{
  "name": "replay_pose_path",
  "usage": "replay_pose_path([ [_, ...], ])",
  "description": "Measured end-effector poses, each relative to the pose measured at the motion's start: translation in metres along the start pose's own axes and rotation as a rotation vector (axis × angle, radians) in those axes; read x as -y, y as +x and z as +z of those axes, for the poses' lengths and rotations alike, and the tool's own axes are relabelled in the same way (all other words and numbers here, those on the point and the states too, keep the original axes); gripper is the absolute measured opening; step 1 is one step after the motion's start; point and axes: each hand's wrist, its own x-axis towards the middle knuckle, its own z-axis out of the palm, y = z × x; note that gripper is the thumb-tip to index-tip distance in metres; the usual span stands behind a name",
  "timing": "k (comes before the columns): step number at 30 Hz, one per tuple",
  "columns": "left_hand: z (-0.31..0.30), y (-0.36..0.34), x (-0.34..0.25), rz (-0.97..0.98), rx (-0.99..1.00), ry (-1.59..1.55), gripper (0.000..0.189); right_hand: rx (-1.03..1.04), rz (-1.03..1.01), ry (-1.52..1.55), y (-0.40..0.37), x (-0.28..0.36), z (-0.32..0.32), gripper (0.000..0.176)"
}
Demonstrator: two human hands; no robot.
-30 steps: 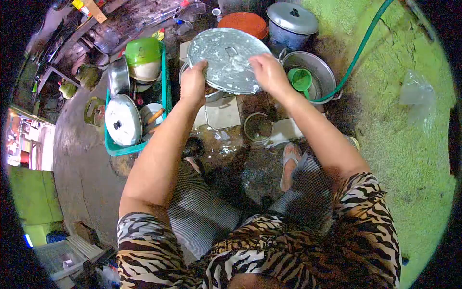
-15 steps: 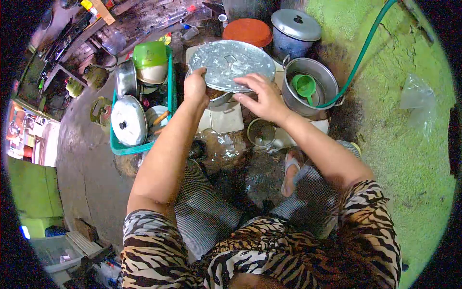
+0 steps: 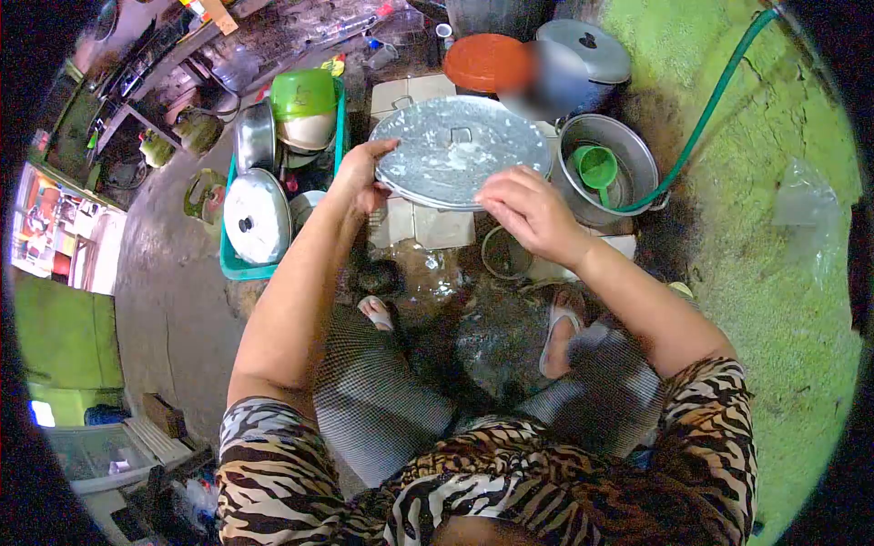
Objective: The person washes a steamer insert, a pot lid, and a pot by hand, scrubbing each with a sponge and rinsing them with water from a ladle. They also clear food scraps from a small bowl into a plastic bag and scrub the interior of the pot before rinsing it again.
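A large round grey metal lid [image 3: 437, 164] with white marks and a small wire handle lies roughly level in front of me. My left hand [image 3: 361, 173] grips its left edge, thumb on top and fingers beneath. At the near right edge, my right hand [image 3: 528, 211] pinches the rim with bent fingers. Whatever is beneath the lid is hidden. Just right of it stands a metal pot [image 3: 628, 136] holding a green dipper [image 3: 597, 167] and the end of a green hose [image 3: 701, 123].
A teal basket [image 3: 228, 250] at left holds a shiny lid [image 3: 258, 217], a metal pot and a green bowl [image 3: 303, 94]. Behind are an orange-red lid [image 3: 487, 62] and a lidded pot [image 3: 583, 51]. A small round container [image 3: 507, 253] sits on the wet floor.
The lid has come nearer to me and now covers the view of the food container under it. My right hand has moved from the lid's top to its near edge, fingers closed.
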Motion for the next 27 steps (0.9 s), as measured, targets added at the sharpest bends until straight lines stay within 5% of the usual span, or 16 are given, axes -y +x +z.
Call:
replay_pose_path([
  [8, -0.007, -0.005, -0.003, -0.057, 0.02, 0.102, 0.017, 0.159, -0.012, 0.095, -0.006, 0.002, -0.021, 0.011],
  [11, 0.006, -0.022, -0.01, -0.063, 0.08, 0.23, 0.028, 0.277, 0.183, 0.198, -0.004, -0.018, -0.027, 0.012],
  [13, 0.017, -0.024, -0.003, 0.008, 0.152, 0.287, 0.035, 0.051, 0.801, 0.659, -0.002, -0.026, -0.029, 0.016],
  [14, 0.024, -0.026, 0.002, 0.005, 0.203, 0.289, 0.04, -0.043, 0.82, 0.759, -0.003, -0.039, -0.026, 0.022],
  [19, 0.075, -0.054, 0.025, 0.017, 0.313, 0.477, 0.062, -0.282, 0.815, 0.811, 0.014, -0.077, -0.016, 0.023],
  [21, 0.085, -0.055, 0.029, 0.059, 0.324, 0.571, 0.063, -0.336, 0.671, 0.213, 0.021, -0.08, -0.009, 0.015],
  [25, 0.083, -0.038, 0.04, 0.037, 0.311, 0.478, 0.056, -0.409, 0.443, 0.037, 0.029, -0.076, 0.023, 0.014],
  [27, 0.082, -0.034, 0.043, 0.18, 0.317, 0.474, 0.053, -0.394, 0.404, 0.026, 0.033, -0.06, 0.035, 0.012],
])
